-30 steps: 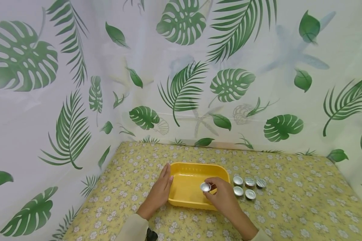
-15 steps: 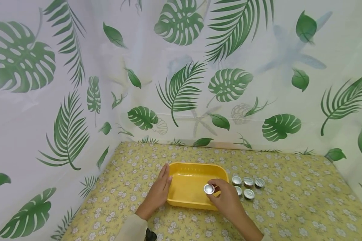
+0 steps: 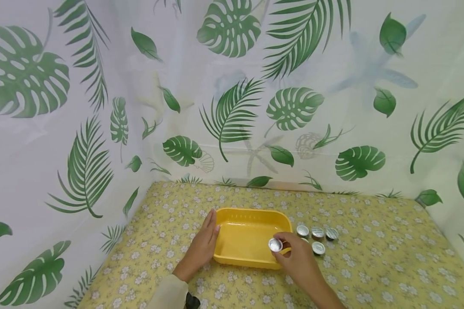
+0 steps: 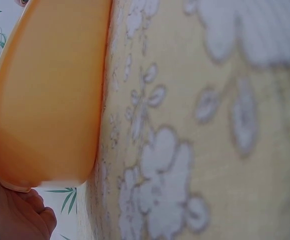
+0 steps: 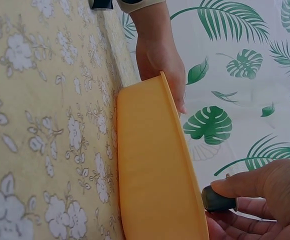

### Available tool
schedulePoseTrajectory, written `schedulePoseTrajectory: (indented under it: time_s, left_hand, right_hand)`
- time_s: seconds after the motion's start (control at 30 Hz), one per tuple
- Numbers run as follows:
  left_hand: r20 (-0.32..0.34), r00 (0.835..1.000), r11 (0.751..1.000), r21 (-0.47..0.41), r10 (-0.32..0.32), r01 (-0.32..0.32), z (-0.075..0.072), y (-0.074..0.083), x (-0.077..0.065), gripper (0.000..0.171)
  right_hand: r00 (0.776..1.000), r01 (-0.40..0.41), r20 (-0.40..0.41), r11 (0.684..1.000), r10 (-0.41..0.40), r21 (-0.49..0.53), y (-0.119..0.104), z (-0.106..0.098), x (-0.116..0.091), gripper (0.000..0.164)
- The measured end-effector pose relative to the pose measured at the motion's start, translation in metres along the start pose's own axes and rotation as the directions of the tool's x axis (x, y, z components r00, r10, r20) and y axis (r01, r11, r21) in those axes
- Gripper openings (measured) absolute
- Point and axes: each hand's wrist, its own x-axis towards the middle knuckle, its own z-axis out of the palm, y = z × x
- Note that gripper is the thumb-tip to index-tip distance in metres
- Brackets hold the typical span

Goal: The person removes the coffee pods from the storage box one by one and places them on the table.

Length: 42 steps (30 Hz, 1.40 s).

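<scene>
A yellow plastic tray (image 3: 241, 238) with low walls stands on the flowered cloth. At its left end my left hand (image 3: 202, 244) holds the wall, the fingers along the outside and the thumb at the rim. My right hand (image 3: 300, 257) pinches a coffee capsule (image 3: 275, 245) between thumb and fingers, over the tray's right front part. Its silver foil lid faces up toward the head camera, and its dark body (image 5: 219, 199) shows beside the tray rim in the right wrist view. Nothing lies inside the tray.
Several other foil-lidded capsules (image 3: 318, 232) stand in two rows just right of the tray; one is partly hidden behind the right hand. A yellow flowered cloth (image 3: 379, 253) covers the table. White leaf-print sheets (image 3: 232, 171) hang at the back and sides.
My right hand has moved right, carrying the capsule from the middle-right of the tray toward its right wall. The left hand stays on the tray's left end.
</scene>
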Motion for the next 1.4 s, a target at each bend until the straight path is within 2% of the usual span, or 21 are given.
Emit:
schedulePoseTrajectory:
  time_s: [0.13,0.3,0.67,1.0,1.4]
  left_hand:
    - [0.005,1.000,1.000,-0.001,0.011,-0.011,0.000,0.000,0.000,0.061]
    - [0.000,1.000,1.000,-0.003,0.012,-0.012,0.001,0.000,0.000,0.060]
    - [-0.013,1.000,1.000,-0.015,0.005,-0.005,0.003,0.000,-0.002,0.060]
    - [-0.017,1.000,0.999,-0.034,0.010,-0.011,0.001,0.002,-0.001,0.060]
    - [-0.011,1.000,1.000,-0.016,0.013,-0.013,-0.001,0.000,-0.001,0.061]
  right_hand:
    - [1.000,0.009,-0.026,0.999,-0.008,0.037,0.003,-0.003,-0.005,0.037]
    - [0.997,0.057,-0.064,0.997,-0.053,0.056,0.006,-0.008,-0.009,0.041]
    - [0.993,0.056,-0.109,0.998,-0.056,0.000,0.019,-0.020,-0.016,0.044]
    - [0.988,-0.001,-0.152,0.999,-0.004,-0.038,0.027,-0.036,-0.020,0.045]
    - [0.972,0.028,-0.227,0.993,-0.054,-0.118,0.040,-0.049,-0.025,0.045]
